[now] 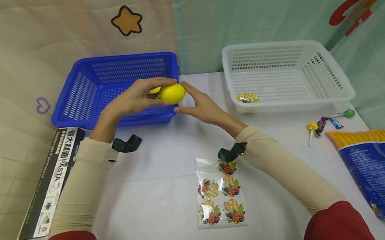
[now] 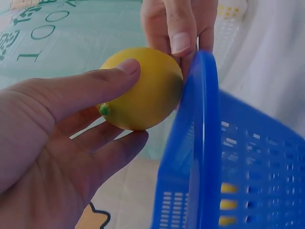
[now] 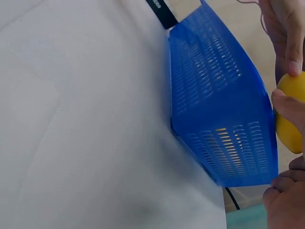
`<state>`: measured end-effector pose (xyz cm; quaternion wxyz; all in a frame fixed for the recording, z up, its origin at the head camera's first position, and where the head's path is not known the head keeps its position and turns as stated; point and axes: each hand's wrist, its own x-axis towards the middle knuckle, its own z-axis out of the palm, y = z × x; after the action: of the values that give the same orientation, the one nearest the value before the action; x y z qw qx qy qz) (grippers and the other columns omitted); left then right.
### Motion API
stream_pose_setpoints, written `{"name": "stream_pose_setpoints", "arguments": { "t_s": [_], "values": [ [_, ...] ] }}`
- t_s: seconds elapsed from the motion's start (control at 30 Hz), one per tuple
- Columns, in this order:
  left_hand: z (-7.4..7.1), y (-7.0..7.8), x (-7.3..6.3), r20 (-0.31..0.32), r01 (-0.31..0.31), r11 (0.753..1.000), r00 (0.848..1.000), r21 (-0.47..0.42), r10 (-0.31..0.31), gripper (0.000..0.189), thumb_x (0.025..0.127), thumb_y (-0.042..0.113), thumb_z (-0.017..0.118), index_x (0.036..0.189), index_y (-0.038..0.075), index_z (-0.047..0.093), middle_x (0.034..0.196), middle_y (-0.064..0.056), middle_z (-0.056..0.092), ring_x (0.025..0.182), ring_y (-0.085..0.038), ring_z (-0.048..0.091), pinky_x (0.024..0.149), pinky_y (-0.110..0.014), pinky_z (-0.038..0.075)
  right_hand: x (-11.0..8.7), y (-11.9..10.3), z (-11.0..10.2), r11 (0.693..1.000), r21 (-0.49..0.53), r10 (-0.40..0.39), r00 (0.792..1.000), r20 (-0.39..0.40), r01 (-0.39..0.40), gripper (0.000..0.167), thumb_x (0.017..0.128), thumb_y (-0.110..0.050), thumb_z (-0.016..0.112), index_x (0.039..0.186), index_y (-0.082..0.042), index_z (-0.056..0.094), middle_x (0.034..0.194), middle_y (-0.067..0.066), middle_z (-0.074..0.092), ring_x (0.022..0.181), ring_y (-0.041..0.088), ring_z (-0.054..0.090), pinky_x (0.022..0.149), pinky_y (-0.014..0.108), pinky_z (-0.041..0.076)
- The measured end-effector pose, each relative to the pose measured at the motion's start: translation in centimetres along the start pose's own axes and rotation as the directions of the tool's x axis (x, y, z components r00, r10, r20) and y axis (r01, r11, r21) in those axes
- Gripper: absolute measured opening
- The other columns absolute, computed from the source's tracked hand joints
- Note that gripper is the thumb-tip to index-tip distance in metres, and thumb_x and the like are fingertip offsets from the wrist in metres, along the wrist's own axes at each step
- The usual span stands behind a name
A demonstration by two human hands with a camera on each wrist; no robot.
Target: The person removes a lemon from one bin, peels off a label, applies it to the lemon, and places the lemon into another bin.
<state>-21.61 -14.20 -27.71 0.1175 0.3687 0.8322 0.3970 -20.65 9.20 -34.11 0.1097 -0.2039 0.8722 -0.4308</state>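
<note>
A yellow lemon [image 1: 172,94] is at the front right corner of the blue basket [image 1: 176,117], over its rim. My left hand [image 1: 129,98] grips the lemon between thumb and fingers; the left wrist view shows the thumb across the lemon [image 2: 152,90] near its green stem end. From the right, my right hand [image 1: 203,106] reaches in with thumb and forefinger spread, fingertips right at the lemon's edge. In the right wrist view its thumb overlaps the lemon [image 3: 288,133]. More yellow shows inside the basket, partly hidden by the left hand.
A white basket [image 1: 289,104] at the back right holds a fruit-print sticker [image 1: 248,98]. A sticker sheet [image 1: 220,193] lies front centre. At right are lollipops [image 1: 312,126], wrapped sweets [image 1: 320,126] and a blue-yellow bag [image 1: 380,173]. A pasta box [image 1: 52,180] lies left.
</note>
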Motion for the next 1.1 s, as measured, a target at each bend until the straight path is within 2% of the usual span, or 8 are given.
{"name": "stream_pose_setpoints", "arguments": {
  "t_s": [0.2, 0.33, 0.47, 0.53, 0.63, 0.77, 0.93, 1.1],
  "values": [
    [1.7, 0.6, 0.9, 0.035, -0.060, 0.998, 0.998, -0.020, 0.061, 0.059, 0.088, -0.004, 0.070, 0.143, 0.004, 0.050, 0.145, -0.012, 0.049, 0.130, -0.028, 0.047, 0.104, -0.043, 0.045, -1.4, 0.8, -0.8, 0.986, 0.134, -0.096, 0.994, -0.053, 0.103, 0.090, 0.090, -0.035, 0.073, 0.158, -0.016, 0.018, 0.161, -0.001, 0.024, 0.143, 0.012, 0.031, 0.115, 0.028, 0.029],
    [3.0, 0.6, 1.5, 0.040, -0.080, 0.994, 0.996, -0.068, 0.083, 0.060, 0.089, -0.005, 0.068, 0.145, 0.003, 0.047, 0.150, -0.011, 0.045, 0.134, -0.027, 0.045, 0.104, -0.041, 0.046, -2.4, 1.5, -1.1, 0.957, 0.246, -0.138, 0.988, -0.070, 0.151, 0.083, 0.089, -0.020, 0.075, 0.156, -0.011, 0.025, 0.159, 0.001, 0.030, 0.139, 0.012, 0.038, 0.112, 0.024, 0.033],
    [4.4, 0.7, 1.9, 0.043, -0.085, 0.986, 0.995, -0.145, 0.092, 0.061, 0.091, -0.005, 0.065, 0.147, 0.002, 0.043, 0.153, -0.010, 0.040, 0.139, -0.024, 0.039, 0.108, -0.040, 0.042, -3.5, 2.2, -1.7, 0.923, 0.345, -0.153, 0.985, -0.081, 0.172, 0.078, 0.090, -0.010, 0.073, 0.154, -0.007, 0.029, 0.157, 0.004, 0.033, 0.139, 0.017, 0.039, 0.110, 0.025, 0.037],
    [5.1, 0.7, 2.1, 0.040, -0.100, 0.984, 0.993, -0.148, 0.107, 0.061, 0.091, -0.004, 0.065, 0.148, 0.001, 0.041, 0.154, -0.011, 0.039, 0.140, -0.024, 0.038, 0.109, -0.041, 0.040, -4.3, 2.4, -2.1, 0.910, 0.374, -0.155, 0.983, -0.093, 0.179, 0.075, 0.089, -0.006, 0.072, 0.153, -0.005, 0.032, 0.156, 0.006, 0.034, 0.139, 0.019, 0.040, 0.109, 0.026, 0.038],
    [6.2, 0.8, 2.4, 0.031, -0.158, 0.980, 0.986, -0.121, 0.163, 0.063, 0.091, -0.006, 0.065, 0.148, -0.001, 0.040, 0.154, -0.013, 0.039, 0.141, -0.025, 0.036, 0.112, -0.040, 0.037, -5.6, 2.8, -2.6, 0.907, 0.378, -0.154, 0.982, -0.110, 0.185, 0.072, 0.089, -0.004, 0.072, 0.151, -0.003, 0.035, 0.155, 0.008, 0.036, 0.139, 0.021, 0.040, 0.110, 0.029, 0.038],
    [7.6, 1.0, 2.5, 0.025, -0.227, 0.973, 0.973, -0.045, 0.228, 0.063, 0.089, -0.008, 0.065, 0.147, -0.003, 0.040, 0.153, -0.014, 0.039, 0.141, -0.025, 0.036, 0.113, -0.035, 0.035, -7.0, 3.5, -2.9, 0.926, 0.342, -0.130, 0.985, -0.112, 0.161, 0.070, 0.089, -0.006, 0.073, 0.150, -0.004, 0.037, 0.155, 0.007, 0.037, 0.139, 0.021, 0.040, 0.110, 0.031, 0.039],
    [9.6, 1.2, 2.5, 0.047, -0.222, 0.974, 0.974, 0.043, 0.220, 0.061, 0.090, -0.006, 0.065, 0.146, -0.003, 0.041, 0.153, -0.015, 0.039, 0.142, -0.026, 0.035, 0.114, -0.034, 0.033, -8.4, 4.7, -2.7, 0.947, 0.298, -0.092, 0.991, -0.094, 0.116, 0.071, 0.089, -0.007, 0.073, 0.150, -0.003, 0.038, 0.154, 0.009, 0.038, 0.138, 0.022, 0.041, 0.109, 0.032, 0.039],
    [11.3, 0.4, 2.4, 0.073, -0.182, 0.981, 0.981, 0.065, 0.177, 0.059, 0.091, -0.004, 0.066, 0.145, -0.004, 0.043, 0.151, -0.016, 0.041, 0.139, -0.028, 0.039, 0.114, -0.034, 0.033, -9.4, 6.0, -1.9, 0.950, 0.299, -0.074, 0.996, -0.058, 0.088, 0.067, 0.089, -0.001, 0.071, 0.148, 0.000, 0.039, 0.154, 0.011, 0.038, 0.139, 0.024, 0.040, 0.108, 0.030, 0.040]
  ]
}}
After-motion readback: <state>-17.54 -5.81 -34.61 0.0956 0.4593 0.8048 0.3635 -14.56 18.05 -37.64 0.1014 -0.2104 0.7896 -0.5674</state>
